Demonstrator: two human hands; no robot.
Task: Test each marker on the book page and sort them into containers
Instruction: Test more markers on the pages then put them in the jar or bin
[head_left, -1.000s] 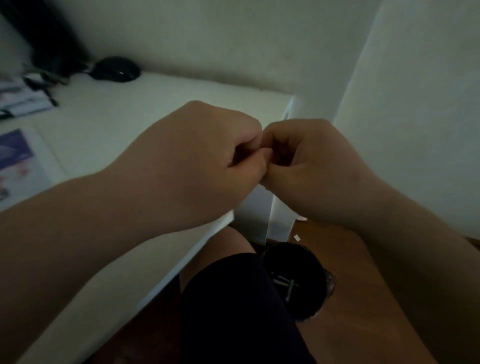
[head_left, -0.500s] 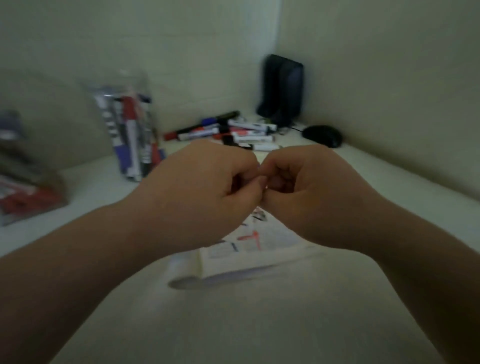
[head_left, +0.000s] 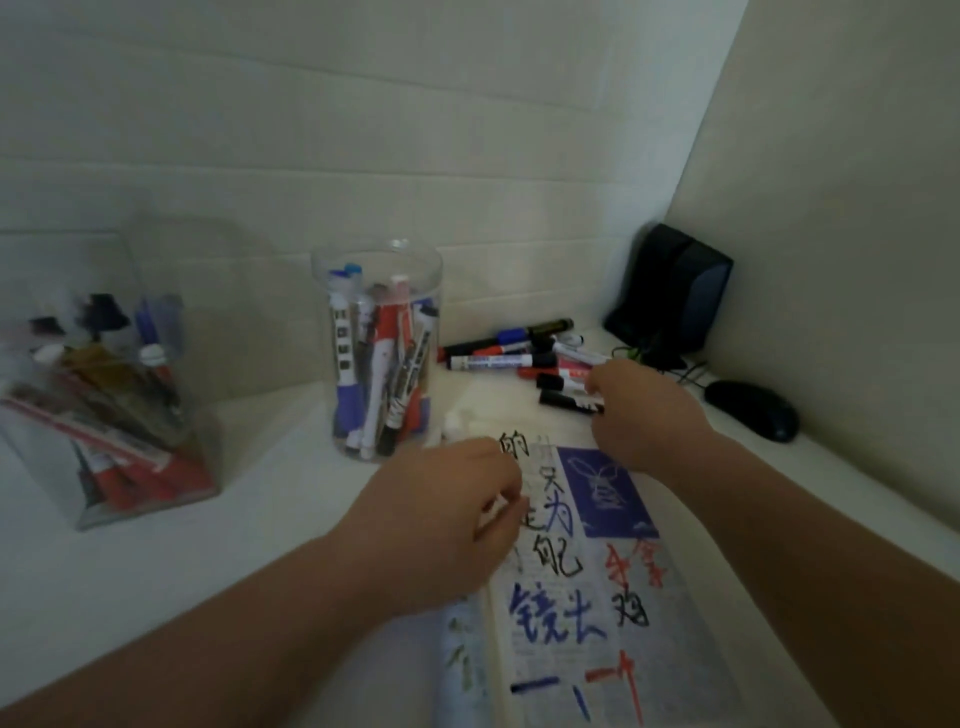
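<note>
White desk (head_left: 249, 545), book page (head_left: 597, 587) scrawled black, blue, red, blue rabbit panel (head_left: 602, 491), black mouse (head_left: 750, 410)

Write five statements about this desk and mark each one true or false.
1. The round jar holds markers. True.
2. The book page is blank. False: it carries black, blue and red marks.
3. The right hand reaches to the loose markers beyond the book page. True.
4. The mouse lies left of the round jar. False: it lies far right, near the black speaker.
5. The left hand is inside the round jar. False: it is over the book page's left side.
</note>
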